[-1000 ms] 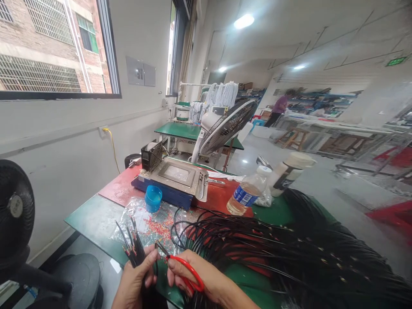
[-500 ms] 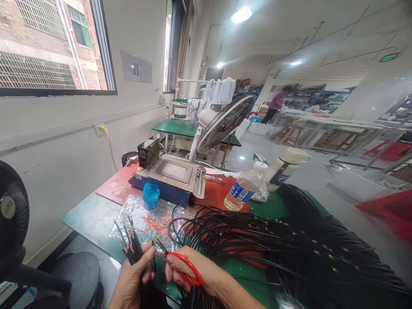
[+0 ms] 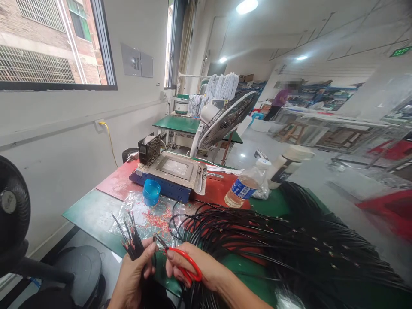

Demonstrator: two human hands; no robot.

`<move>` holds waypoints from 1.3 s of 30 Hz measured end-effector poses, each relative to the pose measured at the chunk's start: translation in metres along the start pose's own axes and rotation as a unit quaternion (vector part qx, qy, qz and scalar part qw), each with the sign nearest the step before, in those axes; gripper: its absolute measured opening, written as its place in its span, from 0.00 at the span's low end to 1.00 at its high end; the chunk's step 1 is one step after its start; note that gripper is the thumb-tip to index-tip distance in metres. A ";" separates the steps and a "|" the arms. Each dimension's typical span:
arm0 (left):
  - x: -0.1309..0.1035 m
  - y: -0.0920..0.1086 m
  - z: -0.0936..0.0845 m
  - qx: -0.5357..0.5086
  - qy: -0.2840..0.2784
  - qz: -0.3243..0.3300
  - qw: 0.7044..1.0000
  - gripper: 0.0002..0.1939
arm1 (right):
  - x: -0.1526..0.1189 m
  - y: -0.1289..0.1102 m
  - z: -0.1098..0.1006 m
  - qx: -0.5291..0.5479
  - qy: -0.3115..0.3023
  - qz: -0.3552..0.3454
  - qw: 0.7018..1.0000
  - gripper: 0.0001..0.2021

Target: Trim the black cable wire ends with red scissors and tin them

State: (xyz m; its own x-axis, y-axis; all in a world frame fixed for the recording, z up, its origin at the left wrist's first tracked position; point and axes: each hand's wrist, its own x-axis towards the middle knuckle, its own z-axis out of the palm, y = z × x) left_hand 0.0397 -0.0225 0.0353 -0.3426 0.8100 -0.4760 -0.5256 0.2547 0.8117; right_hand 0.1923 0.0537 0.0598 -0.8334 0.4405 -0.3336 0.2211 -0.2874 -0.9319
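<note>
A bundle of black cables (image 3: 137, 245) stands in my left hand (image 3: 137, 268), which is closed around it; their stripped ends with thin wires point up and left. My right hand (image 3: 186, 264) is closed on red-handled scissors (image 3: 189, 260). The dark blades of the scissors reach left to my left thumb and forefinger, close to a cable end there. Whether the blades touch it I cannot tell. Behind both hands, a clear plastic sheet (image 3: 133, 201) carries many small red and yellow bits (image 3: 157, 219). A large heap of black cables (image 3: 277, 234) spreads to the right.
A blue cup (image 3: 151, 192) stands before a blue-sided heating plate (image 3: 172, 169) with a small black fan (image 3: 149, 150). Right of them are a labelled bottle (image 3: 246, 185) and a pale flask (image 3: 288, 165). A big fan (image 3: 227, 120) rises behind the table. One person (image 3: 280, 101) is far off.
The view has shifted slightly. Both hands keep nearly the same place, with the scissors still beside my left fingertips.
</note>
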 end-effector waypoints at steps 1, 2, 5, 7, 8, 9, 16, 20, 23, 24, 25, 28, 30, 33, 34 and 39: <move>0.000 0.000 0.000 0.002 0.002 0.003 1.000 0.24 | 0.000 -0.001 0.000 0.000 0.000 -0.001 1.000 0.32; 0.000 0.000 0.000 0.005 0.004 0.006 1.000 0.24 | 0.000 -0.001 0.000 0.001 -0.001 -0.002 1.000 0.32; -0.002 0.001 0.001 0.013 0.002 0.009 1.000 0.24 | 0.000 -0.001 0.000 0.003 0.000 0.000 1.000 0.33; -0.004 0.002 0.002 0.015 0.005 0.007 1.000 0.25 | 0.000 -0.001 0.000 0.004 0.000 0.002 1.000 0.32; -0.004 0.003 0.002 0.014 0.008 0.005 1.000 0.25 | 0.000 0.000 0.000 0.005 0.000 0.003 1.000 0.32; -0.004 0.003 0.002 0.013 0.012 0.004 1.000 0.25 | 0.000 0.000 0.000 0.006 -0.001 0.004 1.000 0.32; -0.003 0.001 0.002 0.021 0.013 0.015 1.000 0.24 | 0.000 0.000 -0.001 0.009 -0.007 0.004 1.000 0.32; -0.003 0.000 0.000 0.044 0.014 0.033 0.998 0.23 | -0.001 0.000 -0.001 0.005 -0.008 0.008 1.000 0.31; -0.001 -0.001 -0.001 0.046 0.021 0.035 0.998 0.23 | -0.001 0.000 -0.002 0.000 -0.012 0.015 1.000 0.31; 0.000 -0.002 -0.002 0.044 0.024 0.034 0.998 0.23 | -0.001 0.000 -0.002 -0.001 -0.012 0.018 1.000 0.31; 0.000 -0.002 -0.002 0.041 0.029 0.034 0.998 0.24 | -0.001 -0.001 -0.002 -0.001 -0.013 0.021 1.000 0.31; 0.001 -0.005 -0.002 0.033 0.051 0.050 0.997 0.23 | -0.001 -0.001 -0.003 -0.001 -0.010 0.031 0.999 0.31; 0.001 -0.006 -0.002 0.037 0.050 0.063 0.996 0.23 | -0.001 -0.001 -0.003 -0.001 -0.008 0.030 1.000 0.31; 0.001 -0.007 -0.002 0.045 0.039 0.073 0.996 0.23 | -0.001 0.001 -0.002 0.002 -0.006 0.021 1.000 0.32; 0.001 -0.007 -0.002 0.045 0.038 0.074 0.996 0.23 | 0.000 0.002 -0.001 0.005 -0.005 0.020 1.000 0.32; -0.001 -0.006 -0.003 0.046 0.030 0.063 0.997 0.23 | 0.004 0.006 0.005 0.042 0.027 -0.010 0.999 0.32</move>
State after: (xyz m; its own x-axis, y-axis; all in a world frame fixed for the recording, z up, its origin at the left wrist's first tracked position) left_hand 0.0407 -0.0259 0.0301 -0.4492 0.8059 -0.3856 -0.4032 0.2023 0.8925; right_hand 0.1878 0.0497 0.0536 -0.8086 0.4911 -0.3239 0.1591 -0.3475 -0.9241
